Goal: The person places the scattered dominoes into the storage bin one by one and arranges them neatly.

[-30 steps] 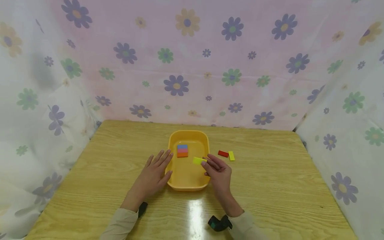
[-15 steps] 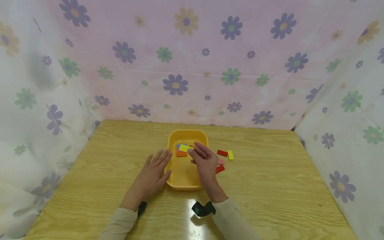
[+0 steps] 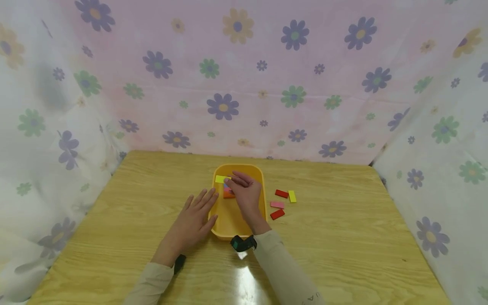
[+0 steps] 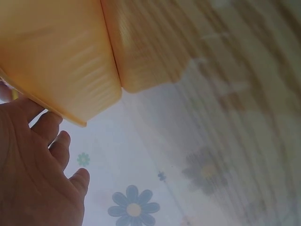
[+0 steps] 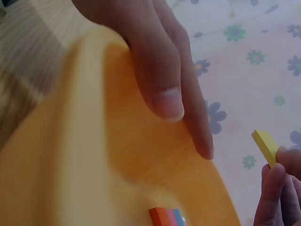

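My right hand (image 3: 245, 192) pinches a yellow domino block (image 3: 221, 179) between thumb and fingers, above the far left part of a yellow-orange plastic tub (image 3: 228, 220). The right wrist view shows this yellow block (image 5: 265, 146) held tilted. Below it, an orange, a pink and a blue block (image 5: 164, 217) lie side by side in the tub; the right hand partly covers them in the head view. My left hand (image 3: 194, 220) rests on the tub's left rim with fingers extended. In the left wrist view, the left hand's fingertips touch the rim (image 4: 66, 118).
Right of the tub, loose blocks lie on the wooden table (image 3: 343, 237): a red one (image 3: 281, 193), a yellow one (image 3: 292, 196), a pink one (image 3: 277, 204) and another red one (image 3: 277, 214). Flowered curtains (image 3: 244, 84) stand behind and at both sides.
My right hand has carried the yellow block leftward and farther back, from the tub's right side to its far left. The pink and lower red blocks have come into view. The left hand stays put.
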{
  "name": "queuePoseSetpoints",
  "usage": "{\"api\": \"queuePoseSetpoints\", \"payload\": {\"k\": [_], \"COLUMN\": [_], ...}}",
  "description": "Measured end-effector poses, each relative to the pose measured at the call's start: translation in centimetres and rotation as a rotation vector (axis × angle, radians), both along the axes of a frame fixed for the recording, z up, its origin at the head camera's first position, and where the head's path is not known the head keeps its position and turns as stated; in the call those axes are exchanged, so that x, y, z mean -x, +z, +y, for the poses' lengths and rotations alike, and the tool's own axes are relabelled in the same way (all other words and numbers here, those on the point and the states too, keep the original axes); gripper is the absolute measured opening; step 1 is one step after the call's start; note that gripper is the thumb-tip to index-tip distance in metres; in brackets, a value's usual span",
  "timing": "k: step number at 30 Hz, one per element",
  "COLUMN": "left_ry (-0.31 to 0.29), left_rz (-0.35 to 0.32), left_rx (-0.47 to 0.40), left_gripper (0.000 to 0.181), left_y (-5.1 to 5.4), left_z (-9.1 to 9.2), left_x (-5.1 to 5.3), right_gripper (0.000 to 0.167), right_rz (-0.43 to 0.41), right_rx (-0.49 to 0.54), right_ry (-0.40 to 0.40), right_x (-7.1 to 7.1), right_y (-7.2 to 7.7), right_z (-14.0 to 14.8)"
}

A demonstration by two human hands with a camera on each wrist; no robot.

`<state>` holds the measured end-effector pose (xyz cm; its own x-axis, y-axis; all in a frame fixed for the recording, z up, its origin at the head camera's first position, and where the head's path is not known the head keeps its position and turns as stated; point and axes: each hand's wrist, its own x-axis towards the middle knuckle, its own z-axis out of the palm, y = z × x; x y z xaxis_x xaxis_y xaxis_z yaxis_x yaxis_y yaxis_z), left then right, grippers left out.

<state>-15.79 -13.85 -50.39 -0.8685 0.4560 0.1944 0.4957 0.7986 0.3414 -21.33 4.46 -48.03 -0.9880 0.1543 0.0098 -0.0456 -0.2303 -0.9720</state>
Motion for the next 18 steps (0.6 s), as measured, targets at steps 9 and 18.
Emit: {"api": "queuePoseSetpoints", "payload": {"k": [9, 18], "left_ry": [-0.006, -0.001], "left_rz": [-0.014, -0.006], "left_rx": [0.005, 0.001], "left_gripper": [0.064, 0.063], "left_y": [0.0, 0.0], "left_z": [0.1, 0.0], "left_x": [0.0, 0.1], "right_gripper": [0.032, 0.033], "right_rz": [-0.037, -0.058], "right_rx": [-0.088, -0.199], "right_ry": [0.008, 0.0], "right_x": [0.6, 0.2], "right_y": [-1.2, -1.6], "right_z": [-0.5, 0.1]}}
